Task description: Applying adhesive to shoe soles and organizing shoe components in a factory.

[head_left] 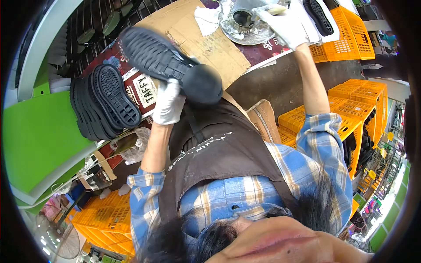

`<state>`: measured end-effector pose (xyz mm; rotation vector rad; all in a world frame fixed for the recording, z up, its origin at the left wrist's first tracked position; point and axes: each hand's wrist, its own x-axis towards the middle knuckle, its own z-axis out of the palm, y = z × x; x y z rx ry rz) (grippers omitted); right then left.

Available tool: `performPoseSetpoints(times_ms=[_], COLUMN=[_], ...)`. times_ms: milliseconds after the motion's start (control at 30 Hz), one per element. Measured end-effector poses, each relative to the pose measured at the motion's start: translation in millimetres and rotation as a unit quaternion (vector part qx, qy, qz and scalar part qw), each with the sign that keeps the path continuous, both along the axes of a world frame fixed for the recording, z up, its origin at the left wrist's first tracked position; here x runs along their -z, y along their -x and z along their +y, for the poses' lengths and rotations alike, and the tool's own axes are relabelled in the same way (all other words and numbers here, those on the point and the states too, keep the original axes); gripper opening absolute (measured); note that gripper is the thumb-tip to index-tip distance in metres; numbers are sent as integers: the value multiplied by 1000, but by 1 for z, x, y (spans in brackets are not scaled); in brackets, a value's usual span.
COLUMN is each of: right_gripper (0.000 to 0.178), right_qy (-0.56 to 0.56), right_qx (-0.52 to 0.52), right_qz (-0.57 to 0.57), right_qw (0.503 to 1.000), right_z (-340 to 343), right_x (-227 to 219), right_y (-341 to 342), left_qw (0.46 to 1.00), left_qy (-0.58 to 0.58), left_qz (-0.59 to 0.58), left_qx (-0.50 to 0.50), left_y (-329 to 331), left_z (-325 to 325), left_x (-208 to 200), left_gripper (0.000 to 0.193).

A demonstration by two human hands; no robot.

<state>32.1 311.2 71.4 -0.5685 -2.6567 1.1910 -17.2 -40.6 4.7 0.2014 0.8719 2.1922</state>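
My left hand (168, 103), in a white glove, grips a black rubber shoe sole (169, 63) by its heel end and holds it tread-up over the bench. My right hand (285, 24), also gloved in white, is closed on a pale-tipped brush (275, 8) above a round metal bowl (245, 24) at the far edge of the bench. A stack of several black soles (103, 103) lies to the left of the held sole, apart from it.
A sheet of brown cardboard (206, 41) covers the bench, with a white cloth (206, 19) beside the bowl. Another black sole (318, 15) lies right of my right hand. Orange plastic crates (351, 37) stand at the right and lower left. A green panel (39, 136) fills the left.
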Motion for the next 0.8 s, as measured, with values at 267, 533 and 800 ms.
performPoseSetpoints(times_ms=[267, 533, 800], right_gripper=[40, 18, 21], right_qy=[-76, 27, 164], right_qx=[95, 67, 139], right_qz=[63, 217, 257], right_qw=[991, 973, 942], right_z=[-23, -31, -84], right_x=[37, 69, 20], right_y=[8, -33, -66], left_qw=[997, 997, 989], left_qy=[62, 7, -1], left_qz=[27, 46, 131], left_qx=[-49, -69, -66], left_y=[1, 6, 14], left_z=[23, 39, 52], left_x=[12, 24, 27], left_gripper=[61, 41, 37])
